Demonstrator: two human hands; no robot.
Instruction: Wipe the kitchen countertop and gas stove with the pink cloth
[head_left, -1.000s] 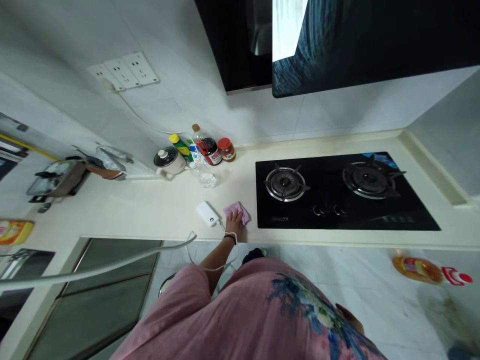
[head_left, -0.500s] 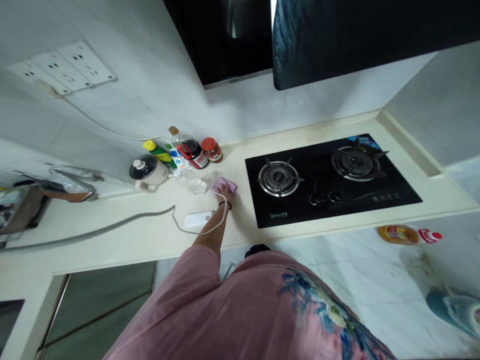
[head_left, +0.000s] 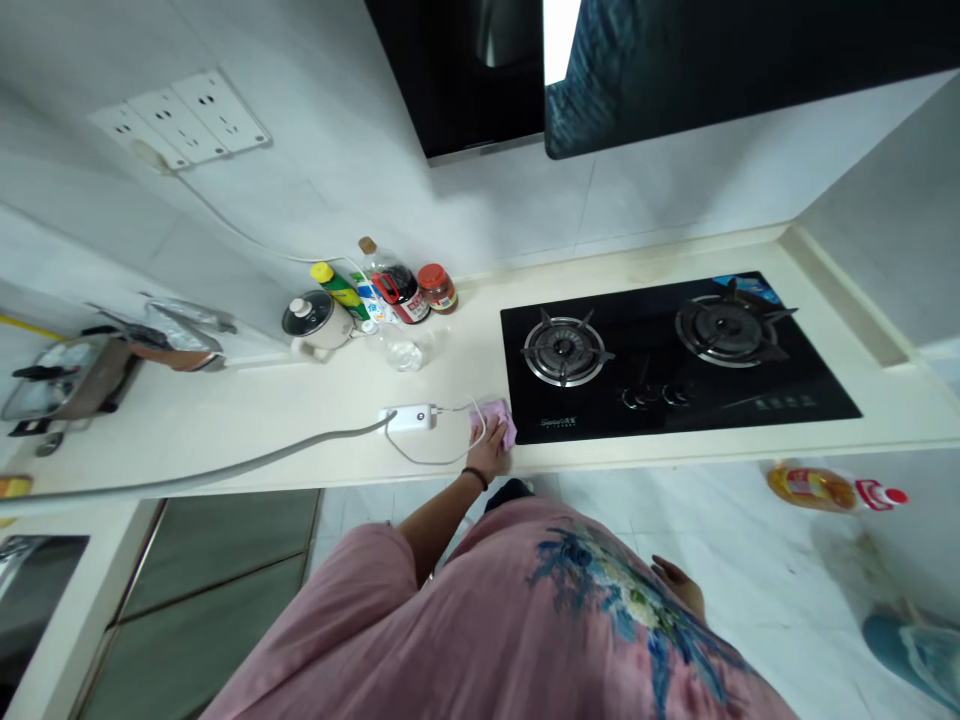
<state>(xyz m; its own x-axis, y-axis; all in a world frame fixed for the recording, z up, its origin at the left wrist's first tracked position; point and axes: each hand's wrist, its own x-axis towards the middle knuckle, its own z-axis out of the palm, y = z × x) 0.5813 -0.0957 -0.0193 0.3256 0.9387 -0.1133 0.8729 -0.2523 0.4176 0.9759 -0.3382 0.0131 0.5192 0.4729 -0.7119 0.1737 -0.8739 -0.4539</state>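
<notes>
Nearest, my pink shirt (head_left: 480, 640) fills the bottom of the frame. My right hand (head_left: 681, 588) hangs beside it at lower right, partly hidden by the cloth of the shirt; I can't tell how far its fingers are curled. A grey cable (head_left: 247, 462) crosses from the left edge, its end showing over a small white box (head_left: 409, 418).

At the near edge of the table (head_left: 330, 385), just below the centre of the frame, my left hand (head_left: 487, 452) lies over a pink rag (head_left: 504, 420), fingers pointing up and slightly right. Whether they grip its folds or only press, I can't tell. The rag is crumpled, its longer axis slanting from upper left to lower right, its lower-right end by the near left corner of the black stove (head_left: 645, 395). A white wire (head_left: 427, 463) loops from the box to my hand.

Beyond, left of centre, are a clear bottle (head_left: 403, 352), a small pot (head_left: 337, 328), a dark sauce bottle (head_left: 411, 303) and a red-lidded jar (head_left: 438, 290). Farthest, sockets (head_left: 180, 122) sit on the wall at upper left.
</notes>
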